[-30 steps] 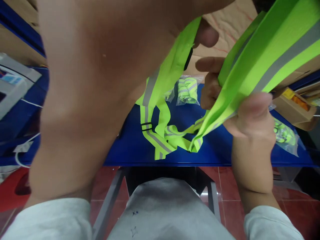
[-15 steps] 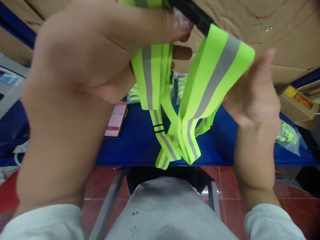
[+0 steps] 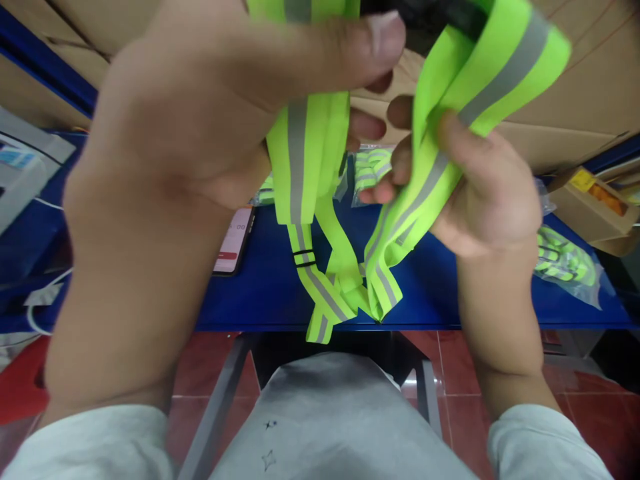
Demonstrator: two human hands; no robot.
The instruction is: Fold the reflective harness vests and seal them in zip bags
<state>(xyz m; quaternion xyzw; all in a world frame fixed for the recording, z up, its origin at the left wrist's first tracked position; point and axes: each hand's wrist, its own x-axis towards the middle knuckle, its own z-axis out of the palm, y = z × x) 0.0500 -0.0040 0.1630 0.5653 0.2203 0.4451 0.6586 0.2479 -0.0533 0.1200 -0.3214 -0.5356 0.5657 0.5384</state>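
Note:
A neon yellow-green reflective strap harness [image 3: 296, 160] with grey stripes hangs between my hands. My left hand [image 3: 240, 87] is closed around its folded bands at upper left, thumb on top. My right hand [image 3: 480, 180] grips another band, thumb in front and fingers behind. A black buckle [image 3: 463, 17] at the top edge is blurred and partly cut off. Lower down, a black slider [image 3: 304, 258] sits on one strap. The loose straps drape to the front edge of the blue table [image 3: 280, 300].
A phone [image 3: 233, 243] lies beside my left forearm. Bagged green straps [image 3: 371, 170] are at the back, with another bag [image 3: 567, 263] on the right. An open cardboard box [image 3: 593, 213] stands at far right, and large cardboard [image 3: 555, 153] lines the back.
My right hand has moved left and taken hold of the band, fingers now wrapped behind it. The band's upper loop and the buckle have shifted up and right. My left hand keeps its grip.

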